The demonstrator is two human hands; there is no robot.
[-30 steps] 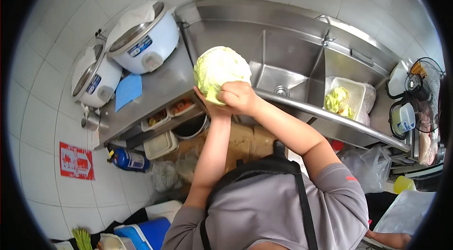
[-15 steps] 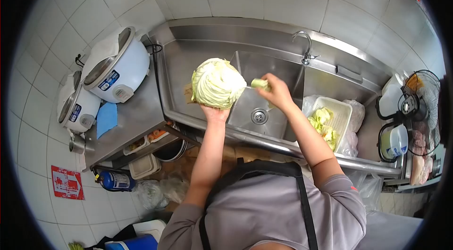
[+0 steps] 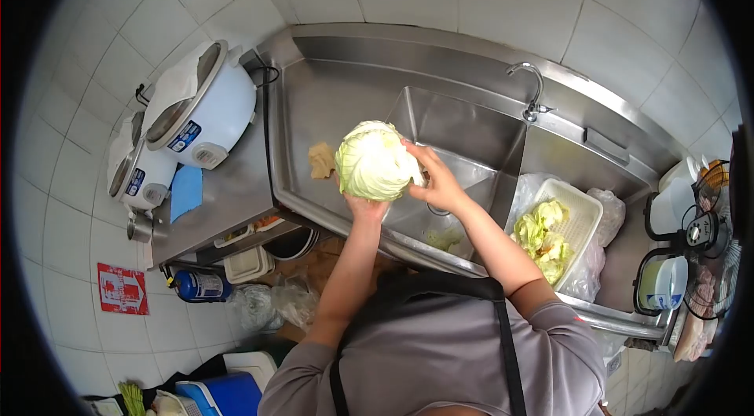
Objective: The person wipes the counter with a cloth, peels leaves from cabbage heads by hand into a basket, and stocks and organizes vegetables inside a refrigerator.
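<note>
A pale green cabbage [image 3: 374, 161] is held up over the left edge of the sink basin [image 3: 463, 125]. From below, my left hand [image 3: 364, 207] cups it, fingers mostly hidden behind the head. My right hand [image 3: 441, 184] grips its right side, fingers on top and thumb lower down, near the pale stem end. In the bottom of the basin lies a light green piece of cabbage [image 3: 444, 238]. A crumpled brown scrap [image 3: 320, 161] rests on the steel drainboard [image 3: 314, 102] to the left of the cabbage.
Right of the basin, a white basket [image 3: 583, 219] holds loose cabbage leaves [image 3: 542, 235], with plastic bags [image 3: 606, 212] beside it. A faucet [image 3: 534, 90] stands at the back. Two rice cookers [image 3: 216, 117] sit on the left counter; a wire-guarded fan [image 3: 699, 231] is far right.
My right hand has let go of a cabbage piece, which now lies in the basin, and has moved left onto the cabbage. The cabbage has shifted slightly right and down in view, uncovering the brown scrap.
</note>
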